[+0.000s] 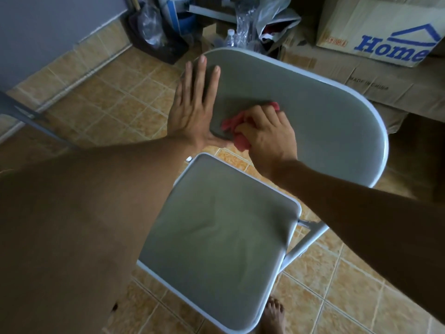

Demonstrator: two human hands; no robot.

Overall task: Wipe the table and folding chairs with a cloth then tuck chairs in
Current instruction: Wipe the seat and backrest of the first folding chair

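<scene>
- The folding chair [216, 225] stands open on the tiled floor [96, 104], just in front of cardboard boxes [375, 27]. Its legs are mostly hidden beneath the seat.
- The left hand [195, 109] lies flat against the left edge of the backrest [325, 112], fingers straight.
- The right hand [267, 138] curls its fingers around a pink cloth [228, 124] and presses it on the backrest. The hand hides most of the cloth.
- The left forearm covers the seat's left side.
- A bare foot [273, 314] is cut off at the bottom edge.

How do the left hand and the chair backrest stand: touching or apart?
Touching. The head view shows the left hand pressed flat against the backrest edge.
</scene>
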